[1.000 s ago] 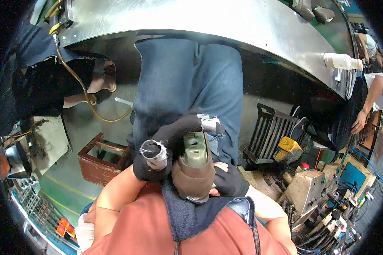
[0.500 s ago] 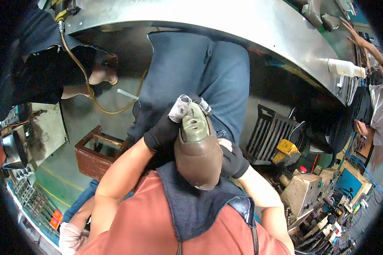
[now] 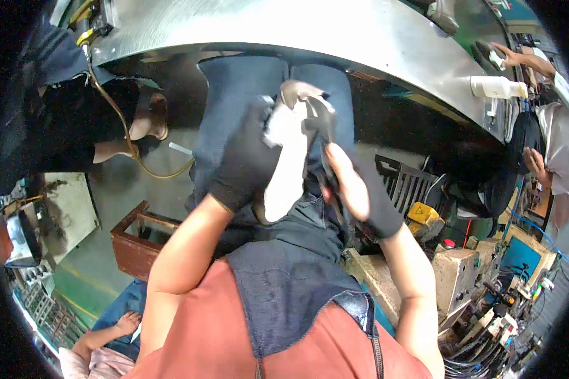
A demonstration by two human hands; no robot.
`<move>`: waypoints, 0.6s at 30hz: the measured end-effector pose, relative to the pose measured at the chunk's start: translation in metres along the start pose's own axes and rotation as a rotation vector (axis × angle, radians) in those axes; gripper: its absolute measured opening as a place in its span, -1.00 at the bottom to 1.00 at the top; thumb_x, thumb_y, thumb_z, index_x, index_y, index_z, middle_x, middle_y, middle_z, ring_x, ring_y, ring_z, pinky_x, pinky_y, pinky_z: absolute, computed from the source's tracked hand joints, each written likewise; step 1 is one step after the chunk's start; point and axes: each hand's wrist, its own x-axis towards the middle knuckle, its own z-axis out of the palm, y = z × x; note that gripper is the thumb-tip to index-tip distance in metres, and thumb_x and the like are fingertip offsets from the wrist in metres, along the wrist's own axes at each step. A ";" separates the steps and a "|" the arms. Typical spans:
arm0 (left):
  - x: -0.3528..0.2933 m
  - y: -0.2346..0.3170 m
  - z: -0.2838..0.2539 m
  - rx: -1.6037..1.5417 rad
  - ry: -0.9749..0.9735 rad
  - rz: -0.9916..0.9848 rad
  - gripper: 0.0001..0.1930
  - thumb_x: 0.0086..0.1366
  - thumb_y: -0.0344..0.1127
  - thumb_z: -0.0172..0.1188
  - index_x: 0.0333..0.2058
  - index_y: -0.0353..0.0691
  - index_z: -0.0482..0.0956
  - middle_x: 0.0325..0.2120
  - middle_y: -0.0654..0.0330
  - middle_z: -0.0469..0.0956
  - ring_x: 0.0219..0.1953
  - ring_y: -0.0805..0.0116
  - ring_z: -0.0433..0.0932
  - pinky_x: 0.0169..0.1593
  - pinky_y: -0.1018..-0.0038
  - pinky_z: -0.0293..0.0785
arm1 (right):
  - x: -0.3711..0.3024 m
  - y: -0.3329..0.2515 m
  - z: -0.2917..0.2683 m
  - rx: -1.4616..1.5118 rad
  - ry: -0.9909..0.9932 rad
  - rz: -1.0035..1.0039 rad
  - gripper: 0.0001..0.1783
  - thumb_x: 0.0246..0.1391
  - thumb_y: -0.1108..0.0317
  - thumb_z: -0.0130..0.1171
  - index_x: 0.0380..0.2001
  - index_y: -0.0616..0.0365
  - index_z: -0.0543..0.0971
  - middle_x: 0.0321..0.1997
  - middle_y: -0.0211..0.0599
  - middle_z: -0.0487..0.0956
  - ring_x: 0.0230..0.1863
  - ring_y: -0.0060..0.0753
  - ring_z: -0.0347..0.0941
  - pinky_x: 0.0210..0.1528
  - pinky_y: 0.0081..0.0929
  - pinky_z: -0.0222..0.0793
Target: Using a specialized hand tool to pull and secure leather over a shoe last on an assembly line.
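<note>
Dark apron bib (image 3: 284, 297) nearest, over orange shirt. Just above bib: left hand (image 3: 250, 161), black glove, fingers clamped round white-lined shoe piece (image 3: 294, 158) held over lap. Right of shoe piece: right hand (image 3: 354, 186), fingers curled on its edge, grip partly hidden, probably a pinch. Left of shoe piece, lower: brown wooden crate (image 3: 142, 237) on floor. Beyond shoe piece: steel table (image 3: 335, 31) rim. Risk: loose right-hand pinch could let piece twist, slip to floor.

I can't make out what the pale object (image 3: 294, 148) between my hands is: motion blurs it, and my gloved left hand (image 3: 246, 158) covers its near side. My right hand (image 3: 354, 186) hides its far edge.
</note>
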 end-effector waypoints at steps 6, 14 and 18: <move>-0.025 -0.043 -0.012 -0.322 -0.232 -0.418 -0.19 0.13 -0.28 0.34 0.31 -0.38 0.20 0.17 -0.27 0.40 0.15 -0.11 0.51 0.11 0.24 0.50 | 0.024 0.004 -0.016 0.314 -0.055 0.049 -0.47 0.44 -0.03 -0.10 -0.26 0.27 0.56 -0.46 -0.40 0.56 -0.46 -0.60 0.46 -0.39 -0.53 0.40; -0.058 -0.027 0.040 -0.049 -0.035 -0.199 -0.04 0.13 -0.33 0.37 0.38 -0.46 -0.06 0.23 -0.12 0.27 0.30 0.09 0.27 0.35 0.24 0.21 | 0.024 -0.009 -0.020 -1.010 0.030 -0.370 -0.42 0.24 -0.13 0.10 -0.48 0.25 0.58 -0.48 0.12 0.56 -0.44 0.17 0.53 -0.40 -0.11 0.41; -0.052 -0.046 0.040 0.264 0.141 0.108 -0.27 0.16 -0.18 0.33 0.24 -0.41 0.30 0.17 -0.29 0.36 0.19 -0.28 0.40 0.29 0.20 0.33 | 0.060 0.027 -0.023 -1.012 0.048 -0.478 -0.33 0.27 -0.26 -0.07 -0.38 0.17 0.66 -0.42 0.07 0.63 -0.40 0.20 0.59 -0.34 0.02 0.48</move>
